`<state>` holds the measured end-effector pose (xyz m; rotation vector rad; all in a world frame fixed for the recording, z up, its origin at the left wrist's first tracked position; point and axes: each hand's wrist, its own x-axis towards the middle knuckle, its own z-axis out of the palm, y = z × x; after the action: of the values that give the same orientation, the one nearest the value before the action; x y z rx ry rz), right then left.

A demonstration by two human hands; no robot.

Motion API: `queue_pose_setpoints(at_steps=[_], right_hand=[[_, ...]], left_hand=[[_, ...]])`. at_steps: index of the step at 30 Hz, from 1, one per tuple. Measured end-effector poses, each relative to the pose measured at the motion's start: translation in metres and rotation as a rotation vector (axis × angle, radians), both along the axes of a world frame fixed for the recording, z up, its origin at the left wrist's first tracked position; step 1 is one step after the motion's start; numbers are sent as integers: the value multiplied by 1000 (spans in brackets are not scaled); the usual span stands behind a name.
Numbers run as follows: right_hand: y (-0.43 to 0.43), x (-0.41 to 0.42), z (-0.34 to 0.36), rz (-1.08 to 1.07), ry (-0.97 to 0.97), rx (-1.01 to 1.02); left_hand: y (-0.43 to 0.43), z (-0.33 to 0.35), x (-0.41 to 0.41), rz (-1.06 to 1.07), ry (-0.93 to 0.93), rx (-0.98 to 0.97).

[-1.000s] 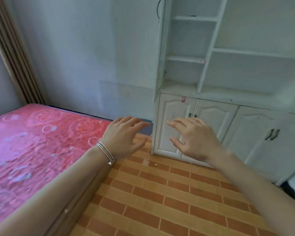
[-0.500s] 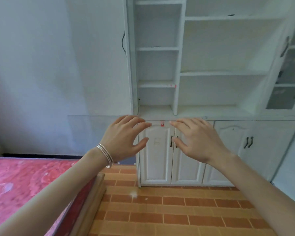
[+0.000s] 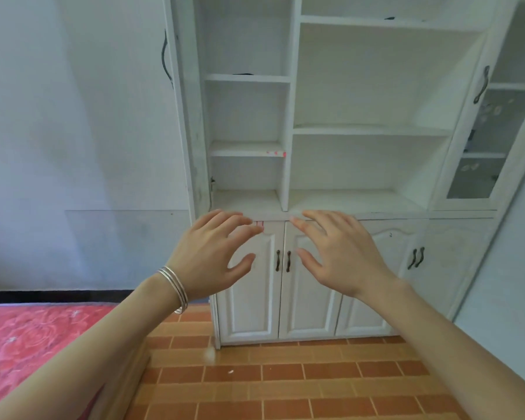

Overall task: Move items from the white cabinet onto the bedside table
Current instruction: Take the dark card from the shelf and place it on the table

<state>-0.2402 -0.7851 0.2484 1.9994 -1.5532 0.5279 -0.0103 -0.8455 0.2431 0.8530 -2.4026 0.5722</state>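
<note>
Hands are reaching forward, empty: left hand (image 3: 214, 253) and right hand (image 3: 338, 253) are spreading their fingers apart, side by side, in front of the white cabinet (image 3: 288, 183), whose lower doors (image 3: 281, 286) are sitting shut at the far side

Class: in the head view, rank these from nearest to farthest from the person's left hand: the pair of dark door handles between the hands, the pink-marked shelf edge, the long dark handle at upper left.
From the left hand:
1. Pair of door handles, just right of it.
2. Pink-marked shelf edge, above it.
3. Long dark handle, high up left.
</note>
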Motion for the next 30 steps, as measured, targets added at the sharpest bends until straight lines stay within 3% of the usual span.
queue_pose_setpoints(at_steps=[16, 24, 30], right_hand=[[-161, -137, 46, 127, 68, -45], [-241, -159, 33, 155, 68, -48], [-324, -157, 54, 132, 79, -90]], left_hand=[[-141, 37, -139, 114, 165, -31], [-221, 22, -157, 162, 127, -8], [-303, 52, -155, 198, 132, -130]])
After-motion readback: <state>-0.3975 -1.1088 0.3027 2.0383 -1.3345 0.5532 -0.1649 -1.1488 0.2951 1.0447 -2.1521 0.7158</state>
